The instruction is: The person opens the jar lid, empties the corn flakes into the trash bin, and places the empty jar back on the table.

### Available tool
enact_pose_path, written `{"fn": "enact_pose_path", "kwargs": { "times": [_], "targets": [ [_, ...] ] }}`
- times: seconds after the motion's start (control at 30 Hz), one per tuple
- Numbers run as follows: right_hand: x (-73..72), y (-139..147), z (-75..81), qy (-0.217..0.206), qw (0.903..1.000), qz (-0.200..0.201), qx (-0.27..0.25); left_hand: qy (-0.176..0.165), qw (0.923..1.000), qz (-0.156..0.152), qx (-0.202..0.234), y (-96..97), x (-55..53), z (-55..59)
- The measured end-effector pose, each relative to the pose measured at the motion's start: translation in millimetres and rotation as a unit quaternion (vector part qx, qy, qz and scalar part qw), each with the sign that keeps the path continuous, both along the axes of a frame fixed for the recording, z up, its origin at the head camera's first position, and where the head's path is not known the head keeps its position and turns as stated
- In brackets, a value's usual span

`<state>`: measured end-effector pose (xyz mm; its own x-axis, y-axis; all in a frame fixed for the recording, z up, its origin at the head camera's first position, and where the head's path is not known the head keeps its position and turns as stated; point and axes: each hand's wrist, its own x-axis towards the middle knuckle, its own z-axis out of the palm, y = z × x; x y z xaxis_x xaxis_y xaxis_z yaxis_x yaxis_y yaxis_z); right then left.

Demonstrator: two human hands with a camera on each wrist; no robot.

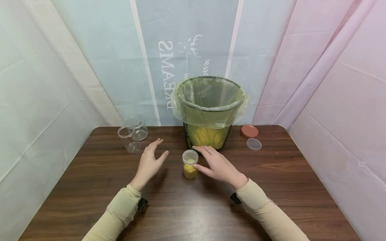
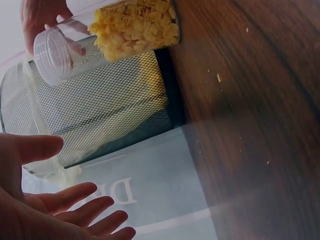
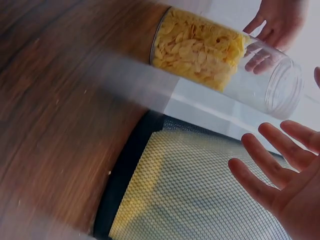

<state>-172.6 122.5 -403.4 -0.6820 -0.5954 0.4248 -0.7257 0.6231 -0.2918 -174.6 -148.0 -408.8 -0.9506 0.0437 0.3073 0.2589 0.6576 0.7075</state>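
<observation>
A clear jar (image 1: 190, 165), about half full of yellow corn flakes (image 2: 137, 30), stands upright in the middle of the table. Whether a clear lid covers its top I cannot tell. My right hand (image 1: 217, 164) is just to the right of the jar, its fingers extended; in the right wrist view a gap shows between those fingers (image 3: 262, 177) and the jar. On the left, my left hand (image 1: 149, 164) hovers with spread fingers, apart from the jar and holding nothing. Its palm and fingers (image 2: 82, 207) appear in the left wrist view.
Behind the jar stands a black mesh bin (image 1: 208, 134) with a pale yellow liner and yellow contents. Two clear jars (image 1: 128, 142) stand at the back left. A reddish-brown lid (image 1: 249, 131) and a clear lid (image 1: 254, 144) lie at the back right. Crumbs (image 2: 218, 78) dot the table.
</observation>
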Motion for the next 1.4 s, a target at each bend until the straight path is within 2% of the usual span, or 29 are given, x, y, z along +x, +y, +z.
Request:
{"fn": "enact_pose_path", "kwargs": {
  "times": [0.3, 0.73, 1.4],
  "targets": [
    [-2.0, -11.1, -6.6, -0.001, 0.9999, 0.008, -0.007, -0.004, 1.0000, 0.001, -0.001, 3.1, 3.2, -3.3],
    [-7.6, -18.1, -14.1, 0.004, 0.9975, 0.033, -0.062, -0.012, 0.9998, -0.001, 0.013, 5.4, 4.2, -4.5],
    [-4.5, -6.9, -15.0, 0.004, 0.9963, 0.011, -0.085, 0.009, 0.9990, 0.002, 0.044, 18.2, 8.6, 1.4]
  ]
}}
